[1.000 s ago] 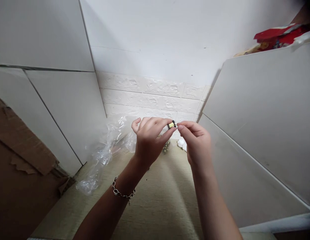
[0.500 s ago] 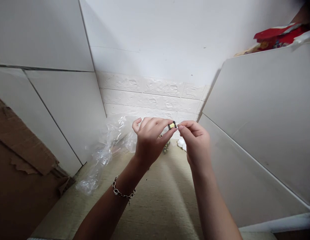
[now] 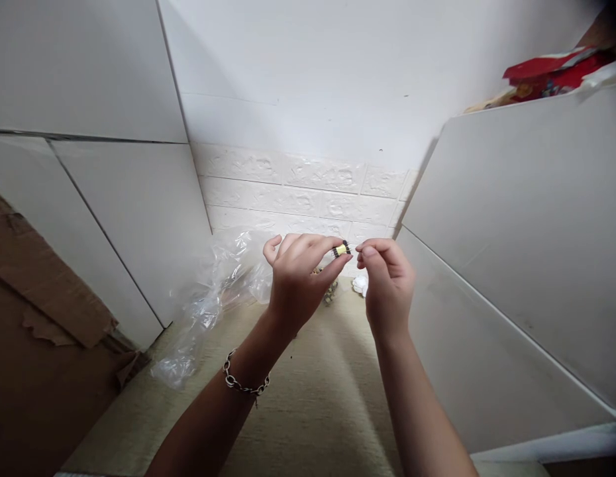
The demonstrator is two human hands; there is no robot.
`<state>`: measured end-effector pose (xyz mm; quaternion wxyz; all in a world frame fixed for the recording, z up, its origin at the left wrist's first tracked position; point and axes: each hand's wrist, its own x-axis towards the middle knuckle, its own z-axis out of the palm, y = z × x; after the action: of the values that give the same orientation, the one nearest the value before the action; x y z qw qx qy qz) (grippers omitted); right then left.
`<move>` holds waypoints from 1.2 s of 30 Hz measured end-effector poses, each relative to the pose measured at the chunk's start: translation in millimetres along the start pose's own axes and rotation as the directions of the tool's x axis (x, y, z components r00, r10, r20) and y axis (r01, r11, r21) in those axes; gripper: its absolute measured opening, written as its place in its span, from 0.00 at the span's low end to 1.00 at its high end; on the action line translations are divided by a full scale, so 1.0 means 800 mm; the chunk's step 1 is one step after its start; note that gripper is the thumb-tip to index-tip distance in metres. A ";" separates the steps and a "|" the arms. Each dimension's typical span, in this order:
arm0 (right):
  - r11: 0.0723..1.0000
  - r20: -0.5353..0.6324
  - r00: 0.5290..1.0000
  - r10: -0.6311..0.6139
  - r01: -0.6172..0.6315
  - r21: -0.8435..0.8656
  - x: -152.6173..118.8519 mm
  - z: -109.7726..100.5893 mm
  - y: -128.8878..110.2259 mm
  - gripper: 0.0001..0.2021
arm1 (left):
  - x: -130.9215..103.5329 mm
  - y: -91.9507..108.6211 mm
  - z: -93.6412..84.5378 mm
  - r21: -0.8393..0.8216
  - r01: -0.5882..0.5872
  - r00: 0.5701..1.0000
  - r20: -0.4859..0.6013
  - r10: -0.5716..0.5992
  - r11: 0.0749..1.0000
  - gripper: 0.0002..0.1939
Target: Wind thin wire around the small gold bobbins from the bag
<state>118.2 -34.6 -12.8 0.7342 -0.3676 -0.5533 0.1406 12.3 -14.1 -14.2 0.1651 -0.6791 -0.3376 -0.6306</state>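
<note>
My left hand [image 3: 301, 271] pinches the yellow-black coil [image 3: 342, 250] in mid-air, now unaided: my right hand [image 3: 391, 275] just backed off, orange strand out of sight. Can't tell whether it's gripping anything. Clear plastic [image 3: 201, 311] beyond, left.

The left hand [image 3: 299, 273] partly hides a greenish clump [image 3: 330, 293] near the far edge of the worktop [image 3: 330, 384]. What the right hand [image 3: 388, 281] pinches, if anything, is too small to tell.
</note>
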 end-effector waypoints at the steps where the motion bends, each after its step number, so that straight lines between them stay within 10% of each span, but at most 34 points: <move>1: 1.000 -0.009 1.000 -0.012 0.011 -0.023 0.000 0.000 0.000 0.07 | 0.000 0.000 0.000 -0.001 0.001 1.000 -0.003 -0.001 1.000 0.04; 36: 0.999 -0.017 0.999 0.038 -0.037 0.033 0.003 -0.002 0.003 0.05 | -0.001 -0.001 0.001 0.013 -0.029 0.999 -0.018 0.030 0.999 0.05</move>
<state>121.2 -32.1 -12.9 0.7422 -0.3670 -0.5374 0.1600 12.5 -12.8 -15.4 0.1818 -0.6770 -0.3300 -0.6322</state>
